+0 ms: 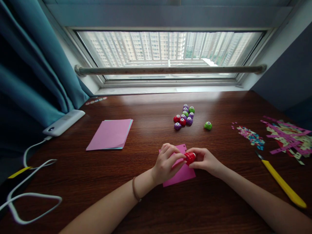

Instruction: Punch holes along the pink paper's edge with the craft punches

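Between my two hands is a small red craft punch [189,158], held over the upper right edge of a bright pink sheet of paper [179,177]. My left hand [168,162] has its fingertips closed at the punch's left side. From the right, the thumb and fingers of my right hand [206,160] pinch the same punch. A few tiny dark marks show near the sheet's top corner. Part of the sheet is covered by my left hand. Beyond them stands a cluster of red, purple and green punches [183,117], with one green punch [208,125] apart to its right.
A stack of pink and blue paper [109,134] lies at left. At right are punched-out bits [252,136], paper strips [290,136] and a yellow-handled craft knife [284,183]. A white device [64,123] with a cable [36,195] lies by the curtain [46,71].
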The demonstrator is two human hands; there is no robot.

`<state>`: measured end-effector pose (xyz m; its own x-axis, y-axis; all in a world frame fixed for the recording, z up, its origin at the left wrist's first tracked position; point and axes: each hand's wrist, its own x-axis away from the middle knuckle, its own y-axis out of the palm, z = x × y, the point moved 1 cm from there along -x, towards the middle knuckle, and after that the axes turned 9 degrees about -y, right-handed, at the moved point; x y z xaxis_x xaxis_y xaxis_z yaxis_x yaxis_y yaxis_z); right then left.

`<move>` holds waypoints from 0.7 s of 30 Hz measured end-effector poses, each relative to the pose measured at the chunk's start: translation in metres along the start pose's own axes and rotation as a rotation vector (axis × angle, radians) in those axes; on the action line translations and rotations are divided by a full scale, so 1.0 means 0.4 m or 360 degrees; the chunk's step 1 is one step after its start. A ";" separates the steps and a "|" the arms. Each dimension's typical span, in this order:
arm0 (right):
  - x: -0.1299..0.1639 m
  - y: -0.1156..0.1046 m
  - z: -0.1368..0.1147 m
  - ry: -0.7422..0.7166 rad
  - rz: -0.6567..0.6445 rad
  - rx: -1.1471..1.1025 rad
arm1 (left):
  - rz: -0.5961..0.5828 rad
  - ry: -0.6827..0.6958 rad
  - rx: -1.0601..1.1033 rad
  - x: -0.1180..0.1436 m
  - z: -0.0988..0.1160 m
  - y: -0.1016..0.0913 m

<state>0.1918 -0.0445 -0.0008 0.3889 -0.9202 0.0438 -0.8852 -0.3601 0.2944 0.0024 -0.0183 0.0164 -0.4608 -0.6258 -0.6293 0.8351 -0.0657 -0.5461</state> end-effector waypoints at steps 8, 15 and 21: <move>0.004 0.003 -0.009 -0.0213 0.0023 0.0290 | -0.0004 -0.0051 -0.0039 -0.002 -0.002 0.004; 0.005 0.001 -0.014 -0.0339 -0.0019 0.0703 | -0.0065 -0.0078 -0.0062 -0.008 -0.001 0.005; 0.007 -0.005 -0.014 -0.0403 -0.0032 0.0990 | -0.0145 -0.0147 -0.0062 -0.011 0.006 0.010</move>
<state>0.1961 -0.0457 0.0042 0.4020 -0.8928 -0.2033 -0.8901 -0.3290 -0.3155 0.0084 -0.0174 0.0184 -0.5031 -0.6878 -0.5233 0.7778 -0.0964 -0.6211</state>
